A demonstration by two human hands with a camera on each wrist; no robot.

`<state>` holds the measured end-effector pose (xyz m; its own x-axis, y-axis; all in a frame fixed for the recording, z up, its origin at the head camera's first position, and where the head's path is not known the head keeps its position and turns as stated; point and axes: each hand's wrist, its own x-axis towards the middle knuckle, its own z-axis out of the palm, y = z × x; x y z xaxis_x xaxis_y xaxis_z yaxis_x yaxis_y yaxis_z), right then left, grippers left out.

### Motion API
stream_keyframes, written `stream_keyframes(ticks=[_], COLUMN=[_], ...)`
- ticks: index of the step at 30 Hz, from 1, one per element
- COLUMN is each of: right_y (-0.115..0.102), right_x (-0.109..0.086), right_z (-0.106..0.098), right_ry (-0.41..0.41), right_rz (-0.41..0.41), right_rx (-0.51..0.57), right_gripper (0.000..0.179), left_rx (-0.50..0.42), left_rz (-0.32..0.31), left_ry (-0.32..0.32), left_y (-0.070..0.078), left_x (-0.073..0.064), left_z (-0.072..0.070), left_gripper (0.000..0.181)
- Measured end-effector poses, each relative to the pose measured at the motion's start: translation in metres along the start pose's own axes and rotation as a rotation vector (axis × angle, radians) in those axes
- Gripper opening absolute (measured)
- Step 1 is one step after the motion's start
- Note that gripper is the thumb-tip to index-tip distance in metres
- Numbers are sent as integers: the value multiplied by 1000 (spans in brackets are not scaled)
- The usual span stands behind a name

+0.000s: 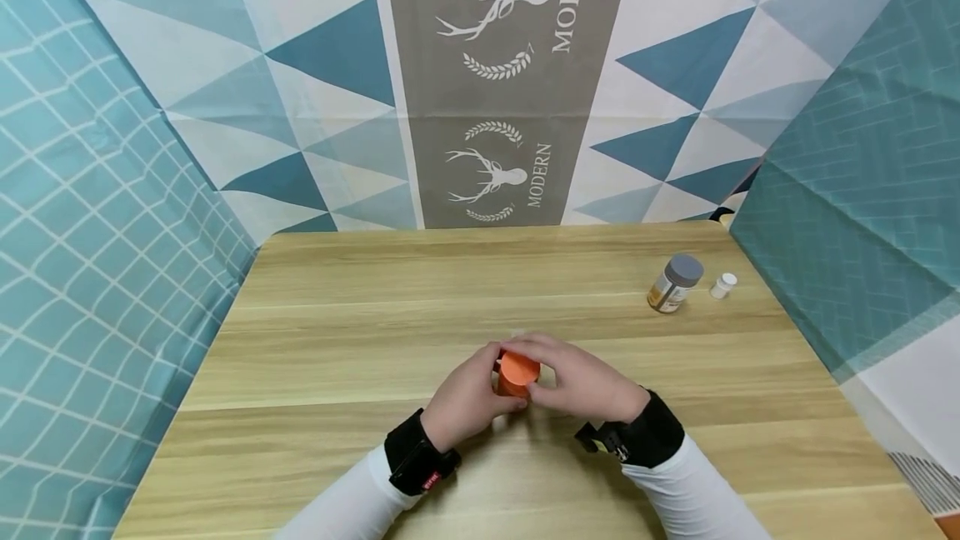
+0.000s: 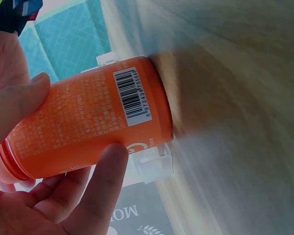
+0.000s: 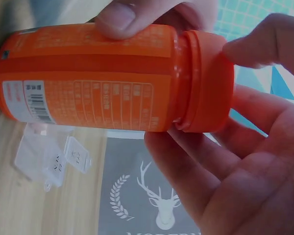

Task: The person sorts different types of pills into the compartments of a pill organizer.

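An orange bottle with a barcode label stands on the wooden table, held between both hands. Its orange cap sits on the neck. My left hand grips the bottle's body, with the thumb on one side and the fingers round the other. From the right, my right hand holds the cap, thumb and fingers on opposite sides of its rim. Behind the bottle lies a small clear plastic case with its lid flap open; the hands mostly hide it in the head view.
Toward the table's back right stand a jar with a grey lid and a tiny white bottle. The wooden tabletop meets patterned cloth at the back, with teal cloth walls at left and right.
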<state>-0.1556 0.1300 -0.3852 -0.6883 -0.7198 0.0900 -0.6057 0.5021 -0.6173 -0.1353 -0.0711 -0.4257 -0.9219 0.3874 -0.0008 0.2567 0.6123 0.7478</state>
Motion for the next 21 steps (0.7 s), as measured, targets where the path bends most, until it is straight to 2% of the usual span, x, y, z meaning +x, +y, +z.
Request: stream_keyframes(ticks=[4, 7, 11, 15, 18, 21], right_y=[0, 0, -1, 0, 4, 7], right_x=[1, 3, 7, 11, 8, 3], right_z=[1, 5, 15, 23, 20, 10], right_ry=[33, 88, 188, 227, 185, 93], right_rz=[24, 51, 140, 231, 190, 76], right_rx=[-31, -60, -95, -113, -102, -48], right_gripper=[53, 47, 35, 44, 53, 58], left_rx=[14, 7, -21, -39, -38, -20], left_rz=[13, 16, 9, 0, 3, 7], left_ry=[-1, -5, -13, -19, -20, -21], left_y=[1, 2, 1, -1, -1, -1], left_x=[2, 4, 5, 5, 5, 5], left_z=[2, 3, 4, 4, 4, 4], left_gripper=[67, 64, 56, 53, 55, 59])
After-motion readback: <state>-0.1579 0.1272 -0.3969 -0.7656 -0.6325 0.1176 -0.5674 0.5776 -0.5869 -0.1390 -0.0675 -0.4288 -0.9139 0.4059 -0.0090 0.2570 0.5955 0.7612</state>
